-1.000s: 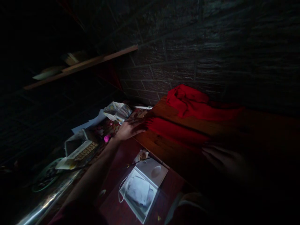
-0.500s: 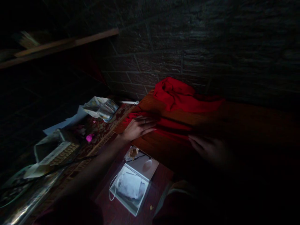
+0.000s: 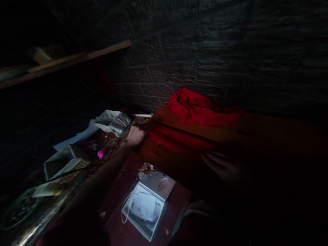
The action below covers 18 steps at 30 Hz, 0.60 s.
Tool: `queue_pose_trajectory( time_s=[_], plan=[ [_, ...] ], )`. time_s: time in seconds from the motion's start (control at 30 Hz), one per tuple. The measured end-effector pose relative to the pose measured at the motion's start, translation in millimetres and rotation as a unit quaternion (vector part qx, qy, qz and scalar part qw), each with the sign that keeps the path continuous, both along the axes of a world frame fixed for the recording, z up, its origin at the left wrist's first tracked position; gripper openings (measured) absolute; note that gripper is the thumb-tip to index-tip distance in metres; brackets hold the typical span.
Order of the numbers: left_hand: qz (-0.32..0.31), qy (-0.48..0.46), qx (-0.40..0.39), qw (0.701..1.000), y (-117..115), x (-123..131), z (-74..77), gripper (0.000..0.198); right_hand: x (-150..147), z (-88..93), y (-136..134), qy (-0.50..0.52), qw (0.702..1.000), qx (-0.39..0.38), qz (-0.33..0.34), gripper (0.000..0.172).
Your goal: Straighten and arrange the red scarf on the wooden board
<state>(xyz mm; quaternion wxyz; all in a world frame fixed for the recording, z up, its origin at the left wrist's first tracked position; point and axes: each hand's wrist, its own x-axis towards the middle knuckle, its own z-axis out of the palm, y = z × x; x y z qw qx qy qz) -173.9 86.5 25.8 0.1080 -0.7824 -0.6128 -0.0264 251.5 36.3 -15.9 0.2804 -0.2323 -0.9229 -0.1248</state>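
A strip of red cloth [image 3: 176, 137] lies stretched across the wooden tabletop [image 3: 156, 150]. Its left end is in my left hand [image 3: 137, 134], closed on it at the table's left edge. My right hand [image 3: 219, 162] rests at the cloth's right end, in deep shadow; its fingers look stretched out, and whether they grip the cloth is too dark to see. Behind the strip, a second crumpled red cloth [image 3: 197, 107] lies against the wall.
Below the table stands an open white box [image 3: 143, 205] with a pale item inside. At left are a bag [image 3: 112, 121], a pink object [image 3: 100, 153], a basket-like container [image 3: 66, 164] and a green-rimmed bowl [image 3: 22, 208]. A wooden shelf [image 3: 77, 59] juts from the dark block wall [image 3: 179, 51].
My left hand has moved left from lying flat on the cloth to closing on its left end, and the strip looks straighter. My right hand has barely moved.
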Motion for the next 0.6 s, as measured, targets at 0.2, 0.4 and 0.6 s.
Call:
queue_pose_trajectory(
  time_s=[0.2,0.4,0.6],
  plan=[
    [0.077,0.066,-0.049,0.994,1,4,-6.2,0.038,4,-2.6,-2,-0.001,1.000,0.012,-0.012,0.046],
    [0.063,0.044,-0.021,0.997,-3,6,-6.0,0.059,8,-1.2,4,0.006,1.000,0.023,0.014,0.043],
    [0.112,0.027,-0.043,0.992,11,-9,-0.5,0.059,4,-8.0,6,0.008,1.000,0.013,-0.006,0.046]
  ],
)
